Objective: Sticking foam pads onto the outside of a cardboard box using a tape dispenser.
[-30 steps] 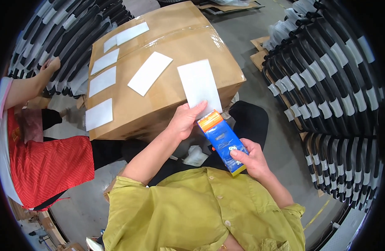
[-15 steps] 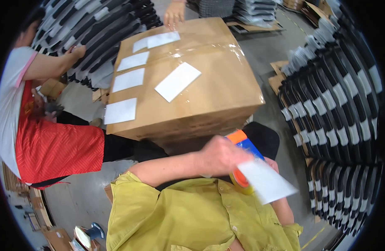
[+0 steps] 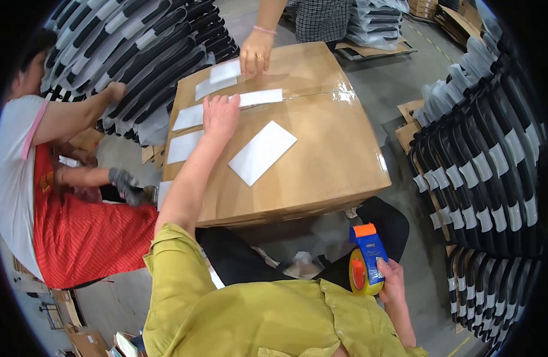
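Atop the carton (image 3: 327, 149), the left hand (image 3: 221, 116) touches a white card (image 3: 263, 97), pinch or press indeterminable, and should keep it flat and square, while the right hand (image 3: 392, 281), wrapped round the tape dispenser (image 3: 370, 245) before the carton's near side, best stays clear.

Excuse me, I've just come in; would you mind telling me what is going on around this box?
The wearer's left hand is on a white sheet on top of the box, while the right hand grips a tape dispenser. A co-worker's hand reaches in from the far side, beside more sheets. At the left stands a person in a red apron, and a gloved hand is near the box's left edge.
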A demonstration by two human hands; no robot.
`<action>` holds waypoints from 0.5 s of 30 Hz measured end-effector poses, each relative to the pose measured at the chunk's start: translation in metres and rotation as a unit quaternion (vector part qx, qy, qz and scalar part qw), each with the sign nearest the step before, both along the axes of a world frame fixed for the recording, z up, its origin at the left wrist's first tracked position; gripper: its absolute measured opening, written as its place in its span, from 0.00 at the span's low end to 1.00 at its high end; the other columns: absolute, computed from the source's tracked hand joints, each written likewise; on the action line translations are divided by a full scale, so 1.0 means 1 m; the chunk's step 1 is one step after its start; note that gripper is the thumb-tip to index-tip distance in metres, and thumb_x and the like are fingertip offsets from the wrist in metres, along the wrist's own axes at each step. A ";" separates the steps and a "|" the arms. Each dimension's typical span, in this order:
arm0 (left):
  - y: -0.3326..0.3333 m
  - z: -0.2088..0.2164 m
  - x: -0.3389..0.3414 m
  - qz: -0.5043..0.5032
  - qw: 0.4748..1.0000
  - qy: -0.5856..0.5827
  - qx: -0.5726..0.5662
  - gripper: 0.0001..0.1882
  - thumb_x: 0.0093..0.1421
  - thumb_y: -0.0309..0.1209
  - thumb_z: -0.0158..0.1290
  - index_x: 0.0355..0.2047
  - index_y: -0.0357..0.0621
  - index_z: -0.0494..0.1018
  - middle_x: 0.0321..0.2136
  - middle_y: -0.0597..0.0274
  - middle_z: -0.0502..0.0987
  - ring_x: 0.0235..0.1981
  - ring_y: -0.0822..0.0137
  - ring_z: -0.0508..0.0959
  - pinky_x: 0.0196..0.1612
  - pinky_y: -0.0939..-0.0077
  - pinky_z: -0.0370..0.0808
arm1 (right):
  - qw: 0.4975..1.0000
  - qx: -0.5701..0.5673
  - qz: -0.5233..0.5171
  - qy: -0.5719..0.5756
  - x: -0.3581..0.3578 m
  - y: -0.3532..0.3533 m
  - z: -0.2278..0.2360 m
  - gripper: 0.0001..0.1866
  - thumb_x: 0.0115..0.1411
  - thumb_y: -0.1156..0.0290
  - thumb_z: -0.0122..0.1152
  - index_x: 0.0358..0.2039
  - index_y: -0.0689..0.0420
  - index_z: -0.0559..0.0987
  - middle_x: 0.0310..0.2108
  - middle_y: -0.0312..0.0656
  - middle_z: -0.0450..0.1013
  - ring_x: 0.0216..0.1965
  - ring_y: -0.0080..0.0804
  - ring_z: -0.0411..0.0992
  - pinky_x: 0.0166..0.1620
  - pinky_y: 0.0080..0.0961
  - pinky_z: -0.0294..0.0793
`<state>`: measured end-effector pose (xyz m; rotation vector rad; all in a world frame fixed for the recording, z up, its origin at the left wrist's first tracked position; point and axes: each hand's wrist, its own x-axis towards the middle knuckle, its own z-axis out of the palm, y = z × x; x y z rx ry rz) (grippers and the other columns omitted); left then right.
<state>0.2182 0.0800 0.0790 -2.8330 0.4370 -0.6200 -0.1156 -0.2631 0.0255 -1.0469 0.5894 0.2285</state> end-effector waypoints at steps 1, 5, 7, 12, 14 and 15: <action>-0.001 -0.005 0.006 0.053 0.996 0.070 0.008 0.17 0.51 0.39 0.50 0.38 0.44 0.69 0.35 0.59 0.72 0.45 0.60 0.67 0.50 0.51 0.55 | 1.000 0.001 -0.004 0.003 0.002 0.002 0.001 0.18 0.51 0.65 0.57 0.34 0.68 0.71 0.29 0.42 0.72 0.27 0.23 0.71 0.34 0.19 0.70; -0.015 -0.007 0.001 0.055 0.994 0.096 -0.002 0.33 0.45 0.55 0.50 0.41 0.38 0.68 0.45 0.52 0.67 0.55 0.50 0.53 0.52 0.48 0.51 | 1.000 -0.006 0.005 0.001 0.000 0.003 0.002 0.17 0.51 0.65 0.57 0.34 0.68 0.71 0.29 0.43 0.73 0.27 0.23 0.71 0.34 0.19 0.70; -0.018 -0.005 -0.009 0.001 0.998 0.056 -0.037 0.32 0.46 0.54 0.51 0.41 0.39 0.69 0.45 0.51 0.67 0.53 0.51 0.57 0.51 0.51 0.54 | 1.000 -0.003 0.010 -0.001 0.002 0.003 0.000 0.17 0.51 0.65 0.57 0.34 0.68 0.71 0.28 0.43 0.73 0.27 0.23 0.71 0.34 0.19 0.71; -0.037 0.013 -0.074 -0.012 0.974 0.194 -0.119 0.28 0.47 0.51 0.51 0.41 0.43 0.69 0.37 0.49 0.69 0.43 0.53 0.67 0.43 0.62 0.66 | 0.999 -0.025 0.030 0.012 0.005 0.008 0.007 0.17 0.50 0.67 0.56 0.34 0.69 0.71 0.29 0.45 0.73 0.27 0.26 0.72 0.34 0.22 0.72; -0.025 -0.002 -0.088 -0.044 0.972 0.182 -0.144 0.24 0.47 0.46 0.53 0.40 0.45 0.70 0.29 0.51 0.70 0.33 0.54 0.71 0.37 0.66 0.68 | 0.999 -0.014 0.044 -0.001 0.005 0.007 0.007 0.17 0.49 0.67 0.55 0.34 0.69 0.71 0.29 0.45 0.73 0.27 0.26 0.72 0.33 0.20 0.71; -0.028 0.002 -0.095 -0.032 0.966 0.192 -0.173 0.23 0.47 0.46 0.54 0.40 0.46 0.71 0.26 0.50 0.70 0.30 0.54 0.72 0.35 0.66 0.69 | 0.998 -0.019 0.050 -0.011 0.005 0.007 0.009 0.17 0.50 0.67 0.55 0.34 0.69 0.71 0.29 0.45 0.72 0.27 0.25 0.71 0.33 0.20 0.71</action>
